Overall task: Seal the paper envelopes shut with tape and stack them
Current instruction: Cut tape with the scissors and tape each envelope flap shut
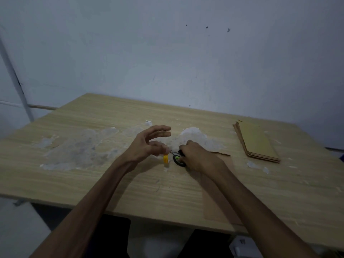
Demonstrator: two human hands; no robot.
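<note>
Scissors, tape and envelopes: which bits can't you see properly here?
- Scissors: head view, right hand covers the handles; blades tiny.
- Yellow tape piece: small, left hand pinches its top.
- Envelope on table: right arm hides much.
- Envelope stack: count unclear, dim.

wooden table [93,183], possibly glue residue [80,149]

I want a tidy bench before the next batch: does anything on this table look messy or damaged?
Yes. The table carries wide whitish, peeling patches left of the hands, with torn clear scraps near the stacked envelopes. The envelope under the right arm has a ragged top edge.
</note>
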